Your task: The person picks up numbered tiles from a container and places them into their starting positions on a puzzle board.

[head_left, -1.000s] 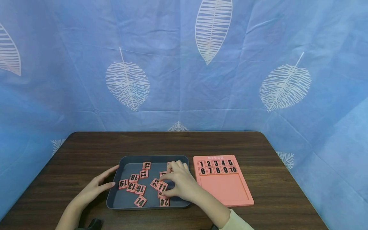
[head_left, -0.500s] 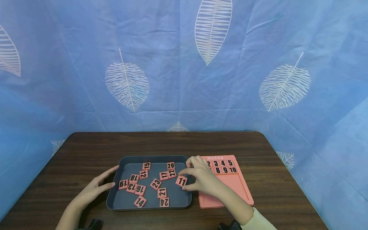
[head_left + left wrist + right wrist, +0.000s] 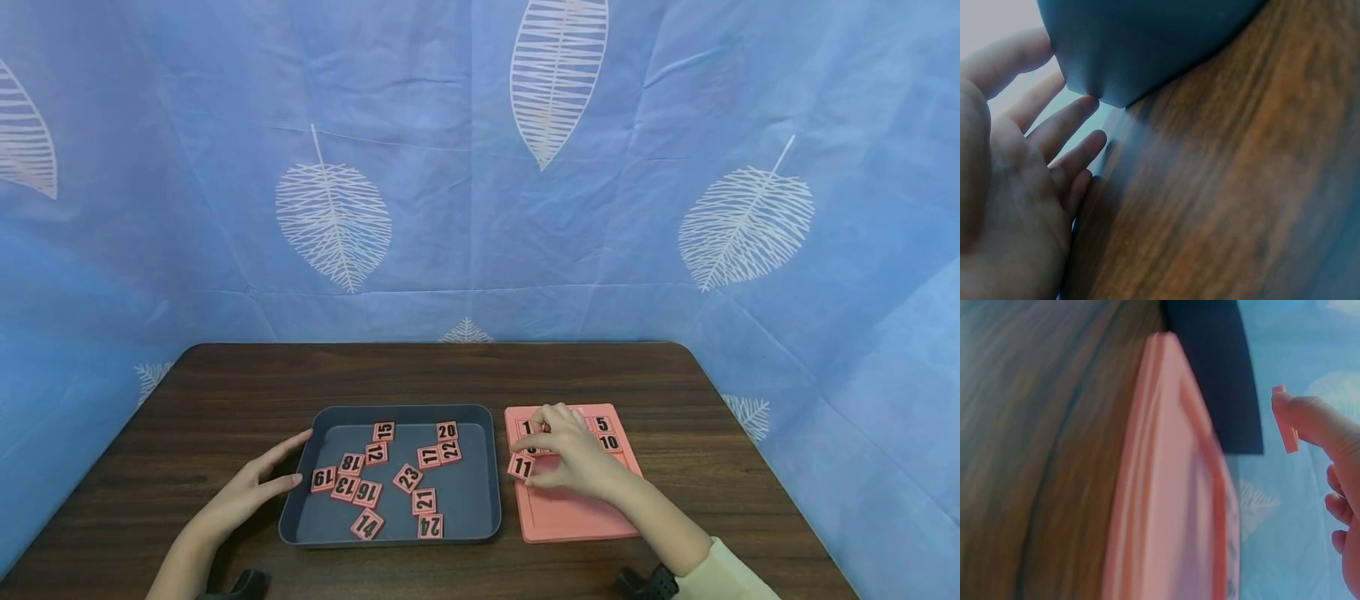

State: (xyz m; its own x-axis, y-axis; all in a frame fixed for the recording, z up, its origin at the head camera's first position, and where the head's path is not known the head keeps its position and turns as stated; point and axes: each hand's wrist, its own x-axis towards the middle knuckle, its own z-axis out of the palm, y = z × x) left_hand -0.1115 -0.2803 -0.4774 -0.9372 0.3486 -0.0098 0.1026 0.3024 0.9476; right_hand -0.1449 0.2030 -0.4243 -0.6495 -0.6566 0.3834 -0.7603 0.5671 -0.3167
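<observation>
My right hand (image 3: 573, 458) pinches a pink square number tile marked 11 (image 3: 521, 466) between thumb and fingertips. It holds the tile over the left side of the pink board (image 3: 577, 521); in the right wrist view the tile (image 3: 1285, 428) appears edge-on, above the board (image 3: 1172, 506). The board carries number tiles in its top two rows, partly hidden behind the hand. My left hand (image 3: 243, 496) has its fingers extended, fingertips touching the left wall of the dark grey tray (image 3: 390, 543). In the left wrist view the fingers of the left hand (image 3: 1022, 156) meet the tray's side (image 3: 1147, 50).
Several loose pink number tiles lie scattered in the tray, among them 14 (image 3: 367, 525), 23 (image 3: 407, 477) and 12 (image 3: 377, 452). Tray and board stand side by side on a dark wooden table (image 3: 420, 375). Behind it hangs a blue leaf-patterned cloth (image 3: 450, 208).
My right hand has lifted the 11 tile from among the others and carried it rightward, out of the tray and over the board. The left hand has stayed at the tray's left side.
</observation>
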